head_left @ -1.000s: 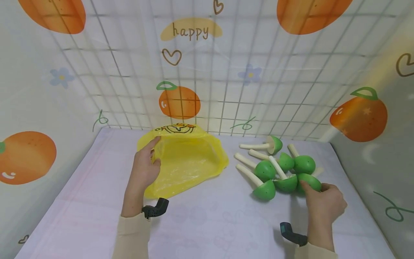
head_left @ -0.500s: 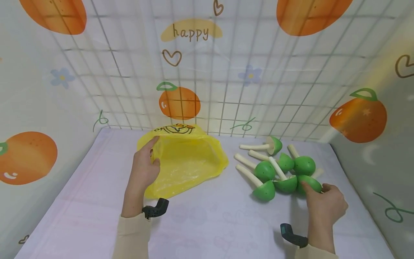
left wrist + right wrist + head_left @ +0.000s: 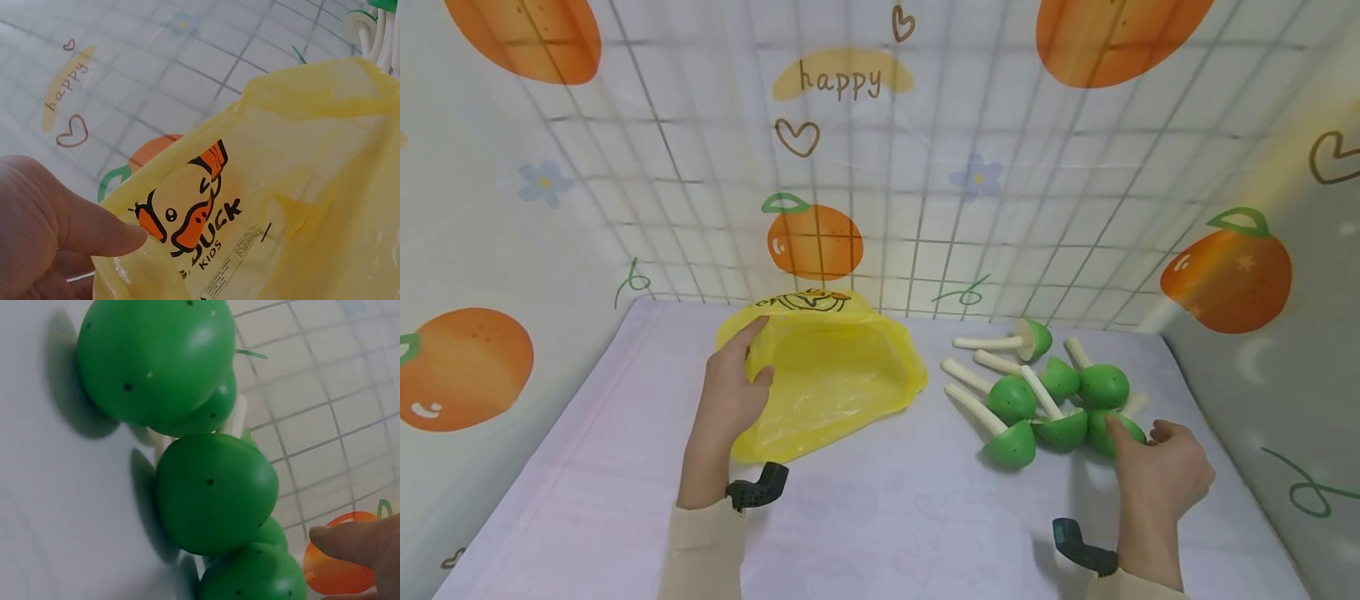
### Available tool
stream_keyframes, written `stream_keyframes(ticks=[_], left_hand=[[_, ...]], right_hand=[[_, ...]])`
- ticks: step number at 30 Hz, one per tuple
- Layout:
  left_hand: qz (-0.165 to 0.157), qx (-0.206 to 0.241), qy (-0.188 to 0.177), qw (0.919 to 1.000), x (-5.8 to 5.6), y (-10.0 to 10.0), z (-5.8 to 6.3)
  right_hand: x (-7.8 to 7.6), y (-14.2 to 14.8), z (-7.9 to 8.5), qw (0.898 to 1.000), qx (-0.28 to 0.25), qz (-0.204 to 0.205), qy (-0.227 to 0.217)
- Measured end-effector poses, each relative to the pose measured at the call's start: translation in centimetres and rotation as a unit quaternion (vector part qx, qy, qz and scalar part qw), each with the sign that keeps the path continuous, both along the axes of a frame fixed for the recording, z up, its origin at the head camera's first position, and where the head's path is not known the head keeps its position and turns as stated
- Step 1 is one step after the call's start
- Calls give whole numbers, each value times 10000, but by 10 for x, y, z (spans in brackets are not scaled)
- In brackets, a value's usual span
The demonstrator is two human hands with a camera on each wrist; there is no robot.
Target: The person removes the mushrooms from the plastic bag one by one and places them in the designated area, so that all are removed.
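A yellow plastic bag (image 3: 838, 375) with a duck print (image 3: 187, 212) lies with its mouth spread toward me. My left hand (image 3: 733, 387) is at its left edge, index finger straight along the rim and thumb apart from it. In the left wrist view, a digit (image 3: 112, 234) touches the bag's edge; the lower fingers are partly hidden. To the right lie several toy mushrooms (image 3: 1011, 398) with green caps and whitish stems. My right hand (image 3: 1165, 471) is beside the nearest right mushroom (image 3: 1101, 437). In the right wrist view, its visible digit (image 3: 344, 544) is apart from the caps.
A pale cloth covers the table (image 3: 880, 525). Behind it rises a white wire grid (image 3: 910, 167) under a sheet printed with oranges. Side sheets (image 3: 475, 250) stand at left and right. Each wrist wears a dark camera (image 3: 760, 485).
My right hand has shifted slightly right, and its thumb has drawn back a little over the green cap. My left hand and the bag look nearly the same; the view has tilted slightly.
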State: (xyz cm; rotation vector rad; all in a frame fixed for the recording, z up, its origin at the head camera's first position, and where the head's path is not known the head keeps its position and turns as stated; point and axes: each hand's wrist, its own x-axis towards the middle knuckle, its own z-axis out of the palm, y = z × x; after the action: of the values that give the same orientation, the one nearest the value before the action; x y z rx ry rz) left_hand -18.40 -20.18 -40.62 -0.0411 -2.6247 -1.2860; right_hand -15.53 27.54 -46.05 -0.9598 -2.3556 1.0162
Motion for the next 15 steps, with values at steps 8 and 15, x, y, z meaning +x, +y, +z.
stream_keyframes(ticks=[8, 15], left_hand=[[-143, -76, 361, 9992, 4, 2, 3], [-175, -1, 714, 9973, 9, 0, 8]], right_hand=[[2, -3, 11, 9996, -54, 43, 266], [-3, -15, 28, 9965, -327, 428, 646]])
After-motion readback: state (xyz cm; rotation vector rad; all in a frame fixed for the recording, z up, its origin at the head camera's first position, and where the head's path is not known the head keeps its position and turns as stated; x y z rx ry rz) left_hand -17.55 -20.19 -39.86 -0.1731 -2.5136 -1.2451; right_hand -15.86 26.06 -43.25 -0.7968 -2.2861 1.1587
